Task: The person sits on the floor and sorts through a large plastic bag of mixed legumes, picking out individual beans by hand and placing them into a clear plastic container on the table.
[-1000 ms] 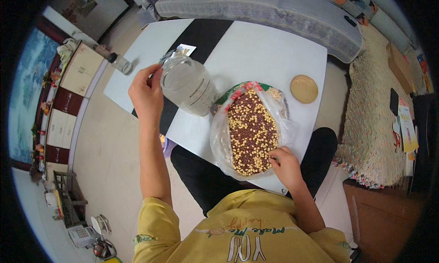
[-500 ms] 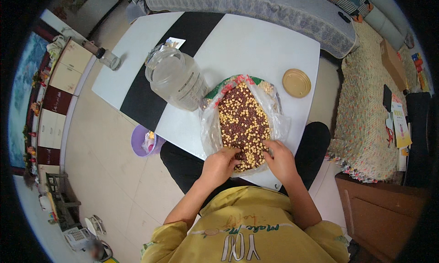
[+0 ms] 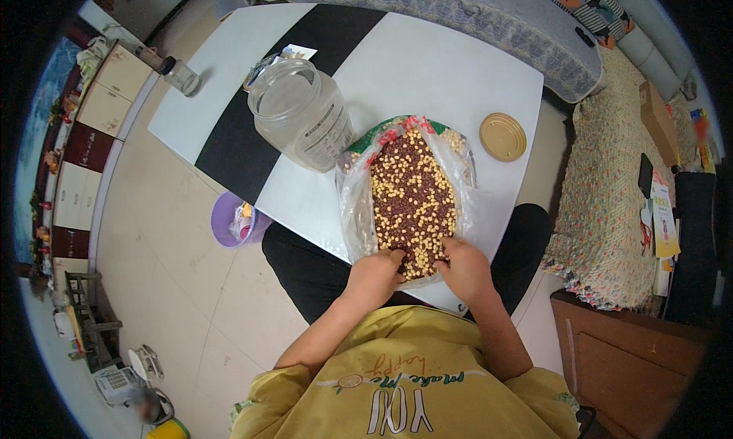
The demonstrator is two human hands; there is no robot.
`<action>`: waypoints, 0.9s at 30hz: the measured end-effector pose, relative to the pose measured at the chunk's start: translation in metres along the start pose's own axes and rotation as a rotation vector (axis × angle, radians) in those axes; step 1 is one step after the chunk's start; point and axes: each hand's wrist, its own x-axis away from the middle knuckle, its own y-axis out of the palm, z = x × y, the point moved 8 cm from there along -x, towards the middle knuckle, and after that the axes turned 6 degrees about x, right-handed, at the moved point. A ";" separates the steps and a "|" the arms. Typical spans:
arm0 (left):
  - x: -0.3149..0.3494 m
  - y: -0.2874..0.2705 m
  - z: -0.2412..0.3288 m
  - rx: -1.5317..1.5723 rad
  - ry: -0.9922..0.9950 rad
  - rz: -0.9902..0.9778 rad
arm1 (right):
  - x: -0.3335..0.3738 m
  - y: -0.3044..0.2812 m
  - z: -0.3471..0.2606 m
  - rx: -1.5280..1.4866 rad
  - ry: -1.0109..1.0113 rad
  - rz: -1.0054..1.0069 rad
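A clear plastic bag (image 3: 355,210) with red and green print lies wide open on the table. Dark red beans mixed with yellow beans (image 3: 412,191) fill its mouth. My left hand (image 3: 376,277) closes on the bag's near left edge, its thumb and fingertips against the beans. Across from it, my right hand (image 3: 466,271) holds the near right edge, fingers curled inward. The bag film under both palms is hidden. A large transparent plastic jar (image 3: 305,122), without its lid, stands to the left of the bag. Its gold lid (image 3: 502,137) lies on the table at right.
The white table (image 3: 450,57) has a black stripe (image 3: 244,145) across it. A purple bin (image 3: 226,221) with litter stands on the floor at left. Beyond the far edge is a grey sofa (image 3: 489,19). A glass bottle (image 3: 181,77) sits at the far left corner.
The view has shifted slightly. Both hands stay at the bag's near edge, with small finger movements at the beans; the jar and lid keep their places on the table.
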 end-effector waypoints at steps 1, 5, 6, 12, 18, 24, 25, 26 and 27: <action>-0.001 0.002 -0.001 0.022 0.018 0.021 | 0.000 0.001 -0.003 0.010 -0.020 -0.009; -0.004 0.002 -0.002 0.102 0.075 0.102 | 0.000 0.005 -0.007 -0.014 -0.092 0.020; -0.004 -0.001 0.000 0.127 0.096 0.132 | 0.000 0.005 -0.006 -0.038 -0.109 0.043; -0.002 -0.013 0.002 0.167 0.112 0.212 | 0.000 0.004 0.000 -0.160 -0.086 0.062; -0.002 -0.016 0.003 0.161 0.113 0.222 | 0.002 -0.005 0.003 -0.223 -0.076 0.096; 0.000 -0.020 0.003 0.219 0.135 0.332 | 0.000 -0.002 0.008 -0.272 -0.086 0.120; 0.000 -0.023 0.004 0.226 0.129 0.337 | 0.000 -0.002 0.009 -0.283 -0.083 0.121; -0.001 -0.025 0.005 0.234 0.125 0.340 | 0.000 -0.001 0.009 -0.294 -0.078 0.123; -0.001 -0.026 0.006 0.226 0.136 0.336 | 0.000 -0.001 0.010 -0.305 -0.073 0.125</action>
